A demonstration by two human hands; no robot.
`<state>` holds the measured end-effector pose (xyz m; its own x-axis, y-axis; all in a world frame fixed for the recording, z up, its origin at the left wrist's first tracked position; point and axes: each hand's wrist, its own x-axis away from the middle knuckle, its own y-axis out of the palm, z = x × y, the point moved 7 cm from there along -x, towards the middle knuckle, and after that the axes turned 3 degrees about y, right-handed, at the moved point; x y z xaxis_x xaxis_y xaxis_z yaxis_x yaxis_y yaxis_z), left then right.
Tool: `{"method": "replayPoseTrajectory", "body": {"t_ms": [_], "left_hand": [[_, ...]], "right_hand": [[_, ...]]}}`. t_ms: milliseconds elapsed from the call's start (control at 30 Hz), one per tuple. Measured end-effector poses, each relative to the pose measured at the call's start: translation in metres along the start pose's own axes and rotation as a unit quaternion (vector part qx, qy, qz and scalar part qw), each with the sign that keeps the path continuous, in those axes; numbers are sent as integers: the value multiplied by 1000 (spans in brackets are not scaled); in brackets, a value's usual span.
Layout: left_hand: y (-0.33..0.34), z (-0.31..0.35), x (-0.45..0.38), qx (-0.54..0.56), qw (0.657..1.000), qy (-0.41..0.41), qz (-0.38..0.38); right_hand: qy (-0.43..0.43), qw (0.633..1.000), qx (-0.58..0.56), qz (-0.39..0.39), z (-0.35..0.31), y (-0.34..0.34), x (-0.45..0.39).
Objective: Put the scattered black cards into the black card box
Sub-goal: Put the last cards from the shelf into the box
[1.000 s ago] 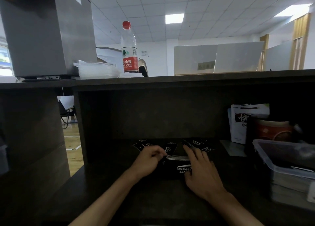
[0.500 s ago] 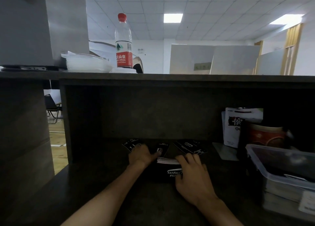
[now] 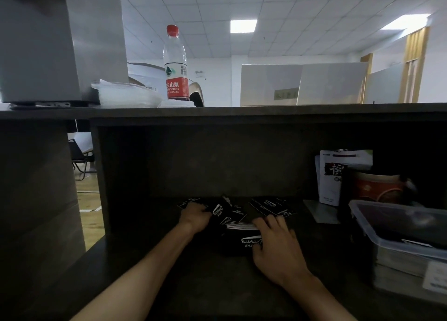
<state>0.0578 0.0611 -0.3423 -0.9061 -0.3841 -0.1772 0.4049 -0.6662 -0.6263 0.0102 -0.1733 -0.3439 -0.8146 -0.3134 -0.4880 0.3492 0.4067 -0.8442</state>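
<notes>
The black card box [image 3: 238,244] stands on the dark desk with a stack of cards [image 3: 240,225] showing white edges in its open top. My right hand [image 3: 275,244] grips the box's right side, fingers curled over the stack. My left hand [image 3: 194,215] is left of the box and pinches a black card [image 3: 219,210] tilted up off the desk. More black cards lie flat behind: one at the left [image 3: 187,202] and a small spread at the right [image 3: 272,208].
A shelf [image 3: 242,111] overhangs the desk recess and carries a water bottle [image 3: 176,64], plastic lids [image 3: 125,94] and a grey box [image 3: 48,42]. At the right stand a clear lidded container [image 3: 399,226], a red cup [image 3: 377,187] and a white packet [image 3: 332,175].
My left hand has gone from resting on the scattered cards to lifting one black card off the desk. My right hand has stayed on the box.
</notes>
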Motion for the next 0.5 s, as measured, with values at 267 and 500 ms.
{"method": "replayPoseTrajectory", "body": {"t_ms": [267,500], "left_hand": [[-3,40,60,-7,964,181,-193],[16,28,36,54,991,59,-112]], "right_hand": [[9,999,-35,10,0,-4,2],[-28,1000,-3,-4,-2,0,0]]}}
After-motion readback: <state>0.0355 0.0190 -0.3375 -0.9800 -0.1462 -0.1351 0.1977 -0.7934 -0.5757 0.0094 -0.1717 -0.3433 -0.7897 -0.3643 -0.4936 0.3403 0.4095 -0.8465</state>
